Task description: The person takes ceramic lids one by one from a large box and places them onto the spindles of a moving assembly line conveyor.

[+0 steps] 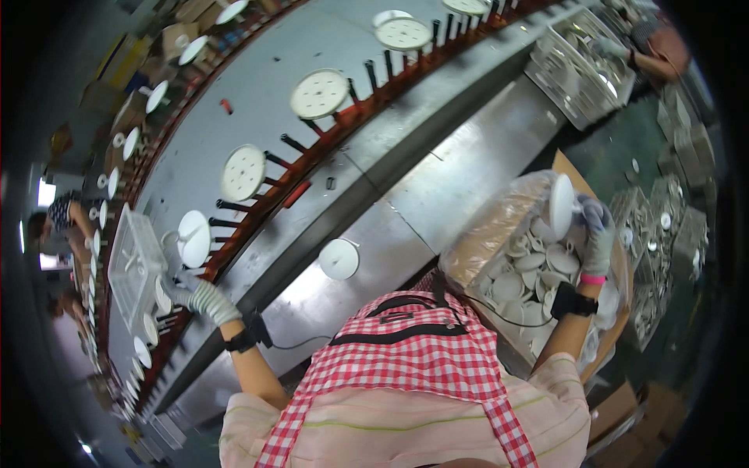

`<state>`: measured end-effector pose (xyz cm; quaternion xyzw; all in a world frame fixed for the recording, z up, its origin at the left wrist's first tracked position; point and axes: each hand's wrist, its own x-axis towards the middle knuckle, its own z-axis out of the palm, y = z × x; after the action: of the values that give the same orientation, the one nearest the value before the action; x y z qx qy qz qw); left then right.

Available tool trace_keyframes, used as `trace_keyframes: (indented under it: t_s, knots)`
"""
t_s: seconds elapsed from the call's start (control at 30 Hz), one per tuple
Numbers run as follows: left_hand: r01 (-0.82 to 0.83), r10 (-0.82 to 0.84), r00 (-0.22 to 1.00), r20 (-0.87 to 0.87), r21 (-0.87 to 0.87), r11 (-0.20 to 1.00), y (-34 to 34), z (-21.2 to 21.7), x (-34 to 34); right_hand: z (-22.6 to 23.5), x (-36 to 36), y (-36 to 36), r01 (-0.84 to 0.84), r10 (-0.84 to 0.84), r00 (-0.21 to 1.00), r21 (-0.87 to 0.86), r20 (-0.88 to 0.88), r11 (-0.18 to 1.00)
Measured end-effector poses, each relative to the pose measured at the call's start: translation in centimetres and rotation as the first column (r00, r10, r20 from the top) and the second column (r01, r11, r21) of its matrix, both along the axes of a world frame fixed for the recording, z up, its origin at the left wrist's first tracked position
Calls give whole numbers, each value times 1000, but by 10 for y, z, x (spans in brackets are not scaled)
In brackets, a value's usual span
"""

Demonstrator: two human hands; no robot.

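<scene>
My right hand [598,232], in a pale glove with a pink band at the wrist, grips a white round disc [560,207] from behind. It holds the disc on edge above an open carton [591,360], where several white discs [509,287] lie loose. On the left, my gloved left hand [191,292] reaches to the rail of the line, beside a white disc [162,296] and below another white disc [193,239]. Its fingers are small and blurred, so whether they hold anything is unclear. A single white disc [339,259] lies on the metal ledge before me.
A curved brown rail [331,147] carries upright black pegs and cream perforated discs [320,93]. A clear plastic bin [134,269] stands beyond my left hand. At the far right, a person's gloved hand [610,48] reaches into a crate [581,101]. Crates of parts [651,281] stand right of the carton.
</scene>
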<state>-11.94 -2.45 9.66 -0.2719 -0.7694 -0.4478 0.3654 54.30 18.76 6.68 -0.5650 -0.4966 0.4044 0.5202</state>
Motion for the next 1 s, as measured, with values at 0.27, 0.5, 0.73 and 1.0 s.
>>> trace_keyframes:
  t_s: [0.27, 0.5, 0.73, 1.0]
  knots:
    - [470, -480, 867, 135, 102, 877, 65, 56, 67, 54, -274, 196, -483, 506, 862, 249, -34, 840]
    - [773, -765, 593, 251, 90, 628, 125, 49, 109, 33, -396, 260, -521, 161, 600, 229, 784, 822]
    - [857, -766, 490, 416, -71, 510, 300, 16, 135, 11, -395, 238, -760, 680, 643, 187, 354, 622]
    - [731, -344, 682, 645, -617, 292, 359, -14, 69, 22, -450, 154, -682, 486, 630, 132, 606, 719]
